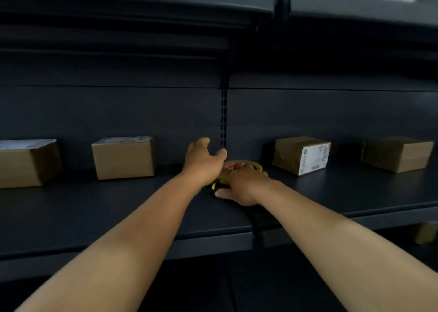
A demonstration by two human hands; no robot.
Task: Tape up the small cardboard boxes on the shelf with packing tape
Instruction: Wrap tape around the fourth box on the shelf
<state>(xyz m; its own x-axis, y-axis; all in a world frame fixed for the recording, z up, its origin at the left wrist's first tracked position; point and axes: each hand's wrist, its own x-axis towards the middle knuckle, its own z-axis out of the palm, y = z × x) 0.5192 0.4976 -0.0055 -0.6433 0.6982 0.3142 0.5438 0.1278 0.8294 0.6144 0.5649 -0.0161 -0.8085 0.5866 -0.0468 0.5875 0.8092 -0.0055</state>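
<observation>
At frame centre we are fetching the tape (244,167) from the shelf (118,205): right hand (239,186) curls over it, left hand (203,162) hovers spread. Boxes (123,157) wait either side; next, lift it.

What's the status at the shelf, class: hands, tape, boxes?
Right hand gripping the tape dispenser on the shelf. Left hand open, hovering beside it. Four boxes in the row, nearest at left; none in hand. Nothing in the way.
</observation>
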